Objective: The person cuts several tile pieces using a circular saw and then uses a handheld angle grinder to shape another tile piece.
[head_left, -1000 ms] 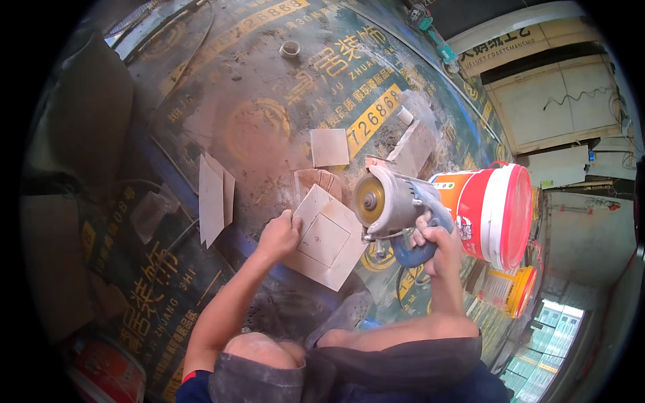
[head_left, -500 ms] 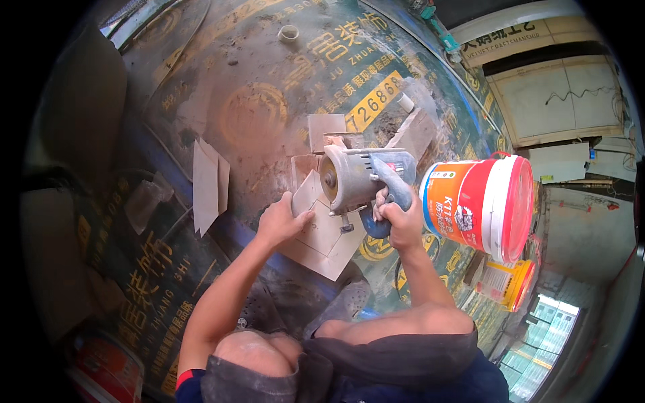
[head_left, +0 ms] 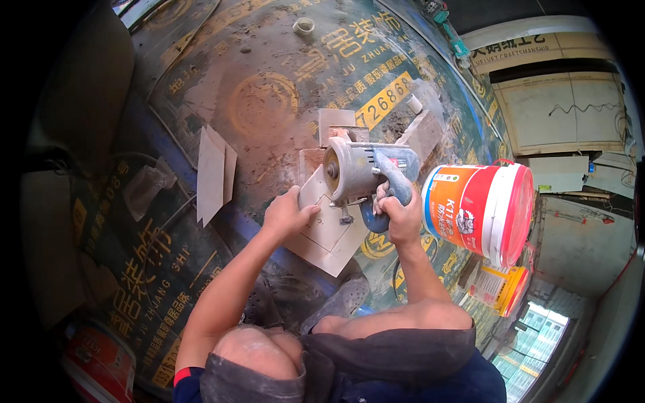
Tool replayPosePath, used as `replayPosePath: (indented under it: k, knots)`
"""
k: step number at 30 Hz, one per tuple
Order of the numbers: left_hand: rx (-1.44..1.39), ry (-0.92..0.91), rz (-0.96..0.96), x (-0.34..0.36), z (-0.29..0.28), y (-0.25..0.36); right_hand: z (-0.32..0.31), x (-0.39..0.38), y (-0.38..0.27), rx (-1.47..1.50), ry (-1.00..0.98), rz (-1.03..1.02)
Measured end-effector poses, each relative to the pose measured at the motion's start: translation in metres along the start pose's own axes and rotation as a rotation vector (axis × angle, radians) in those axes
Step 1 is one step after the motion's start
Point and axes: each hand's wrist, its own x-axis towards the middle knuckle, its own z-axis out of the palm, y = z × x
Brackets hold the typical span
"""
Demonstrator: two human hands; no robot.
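There's a red-and-orange bucket [head_left: 478,208], right of the right hand [head_left: 398,213] — yellow bucket [head_left: 498,287] close by — pale ring [head_left: 304,31] well ahead!

The left forearm [head_left: 236,279] slants inward and away from the body, its wrist nearly straight. The left hand [head_left: 289,215] pinches, thumb stretched toward the right hand [head_left: 400,211], some fingers hidden. The right hand grips firmly, fingers curled, with the right forearm [head_left: 424,275] running steeply down behind it. Both hands are apart, ahead of the bent, bare left knee [head_left: 259,350].
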Motion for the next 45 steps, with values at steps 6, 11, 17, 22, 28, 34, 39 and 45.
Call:
replayPosePath:
  k: [6, 11, 17, 22, 28, 34, 39, 45]
  knots:
    - [0.047, -0.017, -0.002, 0.0025, 0.0012, -0.0013, 0.0018, 0.0004, -0.0007, -0.014, 0.01, 0.0]
    - [0.042, -0.012, 0.005, 0.0025, 0.0021, -0.0019, 0.0024, 0.0006, -0.0009, 0.003, 0.013, 0.005]
    - [0.037, -0.027, -0.007, 0.0016, 0.0001, 0.0018, -0.0001, 0.0015, 0.0021, 0.006, 0.005, 0.001]
    - [0.041, -0.023, -0.015, 0.001, 0.0002, -0.0004, 0.0002, 0.0023, 0.0036, 0.001, -0.003, 0.004]
    - [0.047, -0.028, -0.023, 0.0003, -0.0015, 0.0012, 0.0003, 0.0029, 0.0052, -0.004, -0.003, -0.003]
    - [0.061, -0.034, -0.03, 0.0006, -0.0023, 0.0036, 0.0008, 0.0032, 0.0047, -0.015, 0.006, -0.002]
    - [0.059, -0.051, -0.034, 0.0013, -0.0025, 0.0045, 0.0018, 0.0035, 0.0044, -0.016, 0.002, -0.004]
    - [0.074, -0.051, -0.034, 0.0006, -0.0038, 0.0057, 0.0011, 0.0046, 0.0048, 0.006, -0.012, 0.003]
